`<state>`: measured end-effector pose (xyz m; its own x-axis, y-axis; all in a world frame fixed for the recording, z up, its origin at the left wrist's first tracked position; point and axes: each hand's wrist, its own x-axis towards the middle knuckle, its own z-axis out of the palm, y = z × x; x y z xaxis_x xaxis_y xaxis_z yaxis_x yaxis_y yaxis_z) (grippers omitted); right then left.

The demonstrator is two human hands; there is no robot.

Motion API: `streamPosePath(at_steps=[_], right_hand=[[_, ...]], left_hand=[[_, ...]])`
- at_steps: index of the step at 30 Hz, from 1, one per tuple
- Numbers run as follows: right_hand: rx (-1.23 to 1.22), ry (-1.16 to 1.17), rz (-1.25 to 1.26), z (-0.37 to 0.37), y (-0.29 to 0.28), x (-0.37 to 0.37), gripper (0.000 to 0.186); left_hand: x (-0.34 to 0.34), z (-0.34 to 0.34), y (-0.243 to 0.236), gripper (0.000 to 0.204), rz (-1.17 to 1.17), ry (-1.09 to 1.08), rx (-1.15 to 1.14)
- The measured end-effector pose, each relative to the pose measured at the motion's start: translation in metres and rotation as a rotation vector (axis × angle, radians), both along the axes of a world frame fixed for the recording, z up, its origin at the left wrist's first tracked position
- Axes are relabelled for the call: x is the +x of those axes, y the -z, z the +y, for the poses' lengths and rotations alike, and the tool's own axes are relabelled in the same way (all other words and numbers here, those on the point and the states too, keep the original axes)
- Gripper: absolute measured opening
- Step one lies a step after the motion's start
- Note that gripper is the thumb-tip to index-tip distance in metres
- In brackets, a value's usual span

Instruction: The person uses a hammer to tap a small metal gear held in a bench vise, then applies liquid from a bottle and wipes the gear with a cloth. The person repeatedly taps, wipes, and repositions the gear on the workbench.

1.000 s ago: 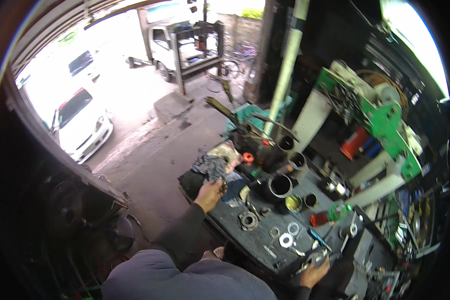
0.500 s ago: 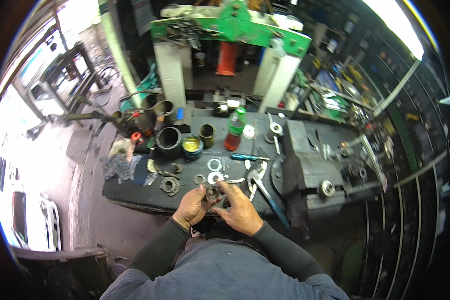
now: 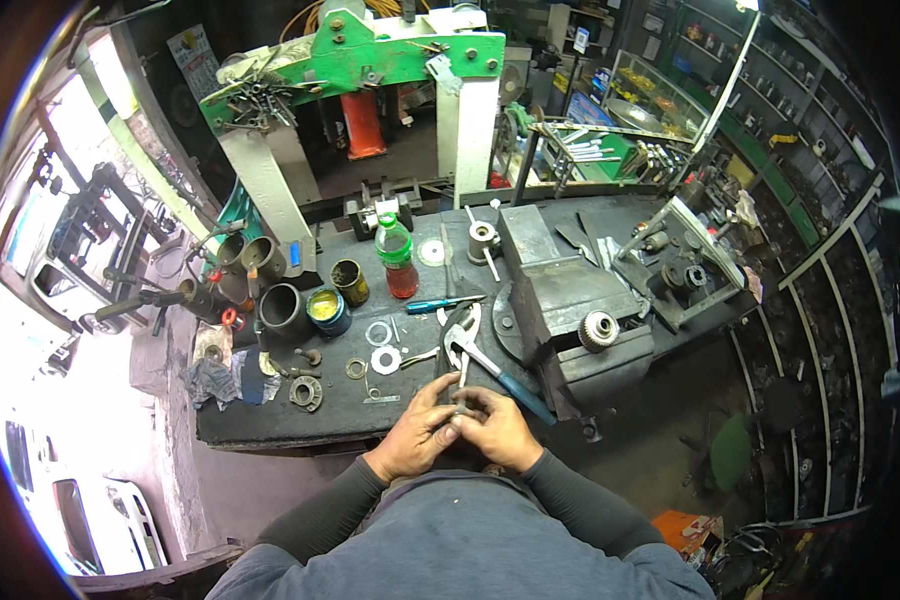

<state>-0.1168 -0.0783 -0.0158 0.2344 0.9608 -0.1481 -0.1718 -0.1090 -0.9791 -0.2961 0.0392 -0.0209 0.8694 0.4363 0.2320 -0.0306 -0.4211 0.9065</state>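
Note:
My left hand (image 3: 415,436) and my right hand (image 3: 502,432) meet in front of my body at the bench's near edge. Their fingertips pinch a small dark metal part (image 3: 459,410), mostly hidden by the fingers; it looked ring-shaped a moment before. Just beyond the hands lies a large plier-like tool (image 3: 482,357) with a blue handle. Left of it are a pale notched washer (image 3: 385,360), a thin pale ring (image 3: 378,334) and a small brass-coloured ring (image 3: 355,368). Farther left lies a flanged metal ring (image 3: 306,394).
A bench vise (image 3: 575,290) with a toothed gear (image 3: 599,330) on it stands right. Behind the rings are a blue tin of yellow grease (image 3: 328,312), a dark metal cylinder (image 3: 284,312) and a bottle of red liquid (image 3: 397,262). A green press frame (image 3: 400,65) rises beyond.
My view has swung right, so the bench items sit farther left. The hands have drawn closer together around the metal part, covering more of it.

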Motion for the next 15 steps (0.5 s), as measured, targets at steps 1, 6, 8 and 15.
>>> streamPosePath(at_steps=[1,6,8,15], right_hand=[[-0.049,-0.023,0.289,-0.002,0.003,0.002,0.047],[-0.003,0.064,0.246,0.009,0.01,0.001,0.04],[-0.019,0.119,0.05,0.017,0.003,0.0,0.028],[-0.095,-0.014,0.11,0.025,-0.016,-0.008,0.029]], left_hand=[[0.0,-0.001,0.004,0.06,-0.059,0.012,-0.152],[0.006,-0.004,-0.001,0.042,-0.037,-0.092,-0.135],[0.002,-0.005,-0.005,0.036,0.0,-0.202,-0.09],[-0.024,0.009,-0.007,0.031,-0.111,-0.153,-1.067]])
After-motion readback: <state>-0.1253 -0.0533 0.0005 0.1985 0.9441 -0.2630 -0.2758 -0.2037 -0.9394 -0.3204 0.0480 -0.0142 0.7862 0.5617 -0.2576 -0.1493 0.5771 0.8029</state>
